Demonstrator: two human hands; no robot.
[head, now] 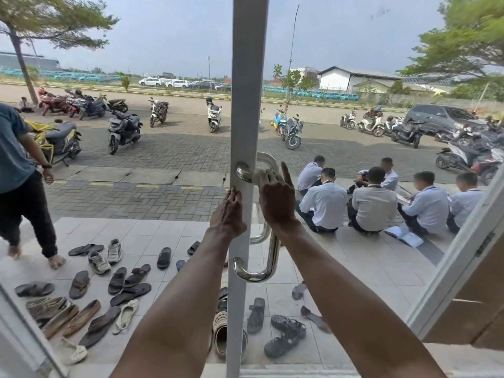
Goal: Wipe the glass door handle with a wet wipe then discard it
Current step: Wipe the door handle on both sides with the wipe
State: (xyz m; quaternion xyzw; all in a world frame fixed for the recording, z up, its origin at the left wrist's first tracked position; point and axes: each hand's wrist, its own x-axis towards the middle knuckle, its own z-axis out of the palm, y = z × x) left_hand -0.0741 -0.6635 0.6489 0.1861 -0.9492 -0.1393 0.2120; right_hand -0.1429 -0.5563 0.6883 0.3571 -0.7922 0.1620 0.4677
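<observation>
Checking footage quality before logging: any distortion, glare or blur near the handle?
Head view: wide-angle bending slants the side frame; soft daylight, faint shadows; glints on the handle; left hand gripping the door frame and right hand holding the wet wipe look sharp.

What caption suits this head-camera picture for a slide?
Left hand holds the door frame while the right hand presses a wet wipe on the top of the steel handle.

Bright hazy daylight, soft shadows, sharp focus, wide-angle bending at the edges.
</observation>
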